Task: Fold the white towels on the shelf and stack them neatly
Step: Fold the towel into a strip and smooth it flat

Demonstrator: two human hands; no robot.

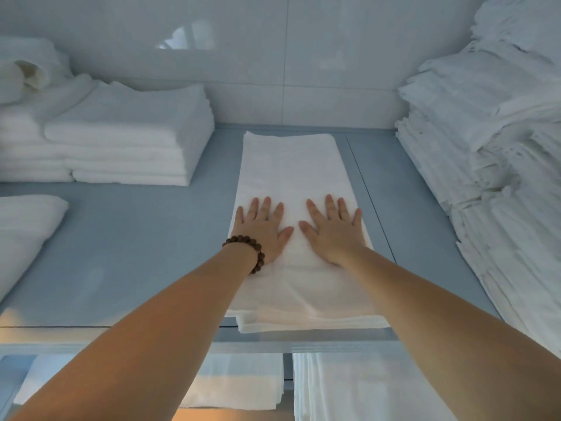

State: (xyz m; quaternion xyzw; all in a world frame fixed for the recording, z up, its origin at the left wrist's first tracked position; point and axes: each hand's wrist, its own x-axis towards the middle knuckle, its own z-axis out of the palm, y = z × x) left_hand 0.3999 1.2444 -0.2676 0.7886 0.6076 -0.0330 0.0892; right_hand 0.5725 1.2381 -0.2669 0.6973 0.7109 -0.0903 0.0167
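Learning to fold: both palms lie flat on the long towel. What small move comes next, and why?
Likely fold the towel in half, far end toward you: the left hand and right hand press it flat and smooth, yet it is longer than the folded stack.

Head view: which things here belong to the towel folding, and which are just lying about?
In the job: towel, laid long on the shelf; left hand and right hand, both flat on it; folded stack at rear left.
Lying about: linen pile at right; rolled cloth at far left; cloths below the shelf; bracelet on the left wrist.
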